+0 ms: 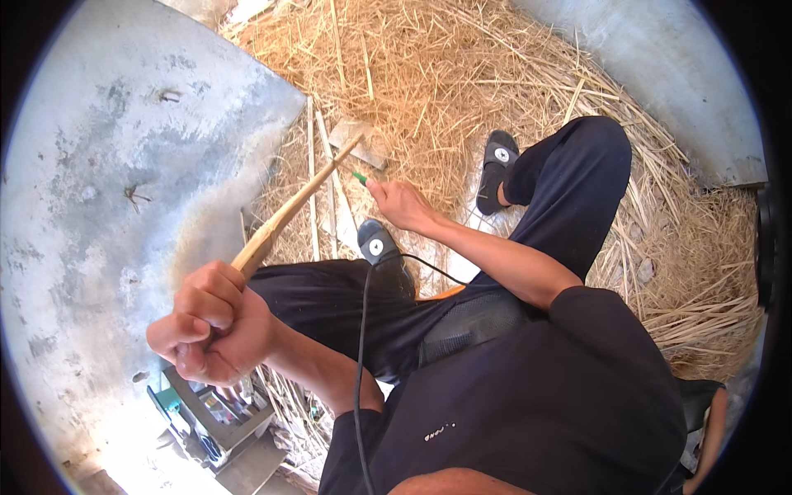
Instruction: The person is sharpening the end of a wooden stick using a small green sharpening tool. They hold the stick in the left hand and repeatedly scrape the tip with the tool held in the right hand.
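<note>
My left hand (221, 326) is closed in a fist around the near end of a pale yellow wooden or bamboo stick (285, 216). The stick slants up and away to the right, looking thinner toward its far end. My right hand (402, 205) is closed on a small tool with a green end (360, 177), which shows beyond the fingers close to the stick's far part. The rest of that tool is hidden by the hand, so its kind is unclear. Whether it touches the stick I cannot tell.
Loose straw and shavings (437, 91) cover the floor, with long pale strips (313, 177) and a flat board piece (360, 142) among them. A grey wall or panel (124, 140) stands at left. A rack of odds and ends (219, 421) is lower left. A black cord (363, 330) crosses my lap.
</note>
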The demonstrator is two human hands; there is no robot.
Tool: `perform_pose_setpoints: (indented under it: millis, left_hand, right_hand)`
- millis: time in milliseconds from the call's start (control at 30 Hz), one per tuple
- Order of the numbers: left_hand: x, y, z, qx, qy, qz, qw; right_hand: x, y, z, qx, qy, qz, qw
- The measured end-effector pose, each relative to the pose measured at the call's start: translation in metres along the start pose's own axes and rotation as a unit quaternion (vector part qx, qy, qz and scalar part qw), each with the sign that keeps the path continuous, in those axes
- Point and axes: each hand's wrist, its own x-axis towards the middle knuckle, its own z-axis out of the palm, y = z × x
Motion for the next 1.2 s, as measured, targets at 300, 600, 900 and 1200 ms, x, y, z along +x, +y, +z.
perform_pose_setpoints:
  millis: [300,600,900,1200]
  left_hand:
    - [-0.002,-0.001,0.006,0.030,-0.003,-0.005,1.000]
    - [-0.002,-0.001,0.007,0.029,0.044,-0.008,0.999]
    - [-0.003,-0.001,0.008,0.040,0.050,-0.009,0.998]
    - [-0.001,-0.002,0.008,0.032,0.053,-0.003,0.998]
  right_hand:
    - [0.012,0.014,0.012,0.026,0.054,-0.016,0.998]
    - [0.016,0.042,0.015,-0.055,0.054,0.036,0.996]
    - [0.025,0.035,0.011,-0.019,-0.012,0.053,0.998]
    - [0.045,0.089,0.028,-0.090,0.015,-0.015,0.996]
